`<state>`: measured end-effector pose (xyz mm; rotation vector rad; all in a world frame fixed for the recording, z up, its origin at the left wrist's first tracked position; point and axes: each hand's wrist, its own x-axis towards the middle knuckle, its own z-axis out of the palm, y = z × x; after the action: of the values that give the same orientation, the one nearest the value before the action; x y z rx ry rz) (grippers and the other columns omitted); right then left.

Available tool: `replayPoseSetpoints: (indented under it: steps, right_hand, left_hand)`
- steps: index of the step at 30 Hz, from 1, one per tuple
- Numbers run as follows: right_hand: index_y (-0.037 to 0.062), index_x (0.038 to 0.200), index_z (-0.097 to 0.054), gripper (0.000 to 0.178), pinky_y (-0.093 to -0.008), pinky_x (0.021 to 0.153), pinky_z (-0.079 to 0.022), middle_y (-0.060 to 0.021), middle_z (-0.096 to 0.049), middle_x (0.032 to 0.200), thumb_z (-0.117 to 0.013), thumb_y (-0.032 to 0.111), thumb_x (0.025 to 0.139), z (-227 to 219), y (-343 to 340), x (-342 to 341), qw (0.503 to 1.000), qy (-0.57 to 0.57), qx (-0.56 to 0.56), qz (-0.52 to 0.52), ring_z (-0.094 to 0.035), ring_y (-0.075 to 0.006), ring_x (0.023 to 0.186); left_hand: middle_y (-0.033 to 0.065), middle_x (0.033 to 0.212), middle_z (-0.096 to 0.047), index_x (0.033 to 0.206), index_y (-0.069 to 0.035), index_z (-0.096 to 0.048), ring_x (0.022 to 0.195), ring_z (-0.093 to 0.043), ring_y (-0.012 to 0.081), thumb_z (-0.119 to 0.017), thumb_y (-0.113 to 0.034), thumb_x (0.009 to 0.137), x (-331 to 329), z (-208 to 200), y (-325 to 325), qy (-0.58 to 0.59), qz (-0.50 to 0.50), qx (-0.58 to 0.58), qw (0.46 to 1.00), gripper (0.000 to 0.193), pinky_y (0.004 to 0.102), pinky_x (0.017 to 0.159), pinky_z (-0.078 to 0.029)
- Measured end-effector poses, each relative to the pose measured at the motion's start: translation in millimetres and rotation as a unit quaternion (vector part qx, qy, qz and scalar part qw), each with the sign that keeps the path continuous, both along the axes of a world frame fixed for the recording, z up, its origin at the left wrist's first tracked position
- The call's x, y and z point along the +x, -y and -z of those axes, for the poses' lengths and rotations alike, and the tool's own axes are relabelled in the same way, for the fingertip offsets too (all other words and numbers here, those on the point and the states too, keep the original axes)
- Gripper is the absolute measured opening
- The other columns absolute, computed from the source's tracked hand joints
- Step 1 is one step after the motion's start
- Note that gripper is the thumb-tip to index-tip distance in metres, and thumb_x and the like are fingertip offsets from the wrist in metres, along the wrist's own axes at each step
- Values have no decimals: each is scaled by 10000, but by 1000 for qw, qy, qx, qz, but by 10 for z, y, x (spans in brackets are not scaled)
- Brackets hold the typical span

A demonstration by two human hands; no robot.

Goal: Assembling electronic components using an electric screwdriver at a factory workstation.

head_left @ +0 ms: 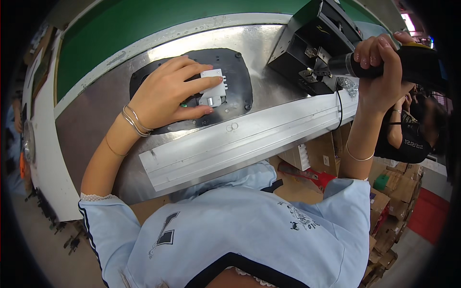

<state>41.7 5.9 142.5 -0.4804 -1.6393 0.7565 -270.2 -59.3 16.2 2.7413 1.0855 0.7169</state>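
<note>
On the metal worktop lies a dark, rounded flat panel (238,77), with a small white part (211,86) with a toothed edge near its middle. My left hand (170,89) steadies that white part, its index finger across the top and its thumb beside the lower edge. Off to the right, my right hand (384,60) is wrapped round a black electric screwdriver (365,68). The screwdriver's silver nose points left, at the metal fittings on the front of a black box-shaped screw feeder (300,57). Whether its tip touches them I cannot tell.
A long white metal rail (230,139) runs along the near edge of the worktop (91,129), and a black cable (340,110) crosses its right end. Behind is a green surface (158,24). Cardboard boxes (398,192) are stacked at the lower right, near another person (408,134).
</note>
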Motion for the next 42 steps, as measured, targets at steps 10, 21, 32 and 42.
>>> replayPoseSetpoints:
  steps: [10, 21, 32, 42]
  right_hand:
    - [40, 1030, -535, 222, -312, 518, -395, -36, -418, 590, -538, -39, 823, 84, -52, -164, 999, -8, -33, 36, -423, -142, 477]
    - [24, 1178, -423, 321, -310, 481, -400, -25, -364, 582, -446, 4, 858, 385, 113, -899, 985, -8, -26, -172, -412, -145, 445]
    - [37, 1122, -412, 263, -313, 462, -402, -24, -363, 577, -448, 12, 862, 615, -122, -1149, 976, -11, -65, -206, -405, -128, 433]
    - [33, 1075, -408, 253, -302, 436, -394, -36, -375, 576, -472, -23, 837, 663, -129, -1269, 979, -2, -81, -187, -389, -131, 418]
  left_hand:
    - [71, 1155, -655, 1248, -198, -610, 1157, -535, 270, -679, -472, 791, -11, 60, -1, -31, -47, 66, 996, 537, 473, 1054, -355]
    - [72, 1050, -674, 1305, -118, -547, 1168, -529, 271, -679, -521, 773, 10, 153, 38, 19, -94, 26, 995, 680, 515, 1054, -343]
    - [-4, 1171, -648, 1213, -190, -640, 1144, -545, 221, -676, -555, 747, 27, 289, -94, 38, -95, 47, 994, 593, 469, 1031, -365]
    - [-18, 1146, -653, 1179, -166, -639, 1117, -545, 206, -677, -558, 749, 20, 318, -137, 50, -95, 40, 993, 583, 425, 990, -380]
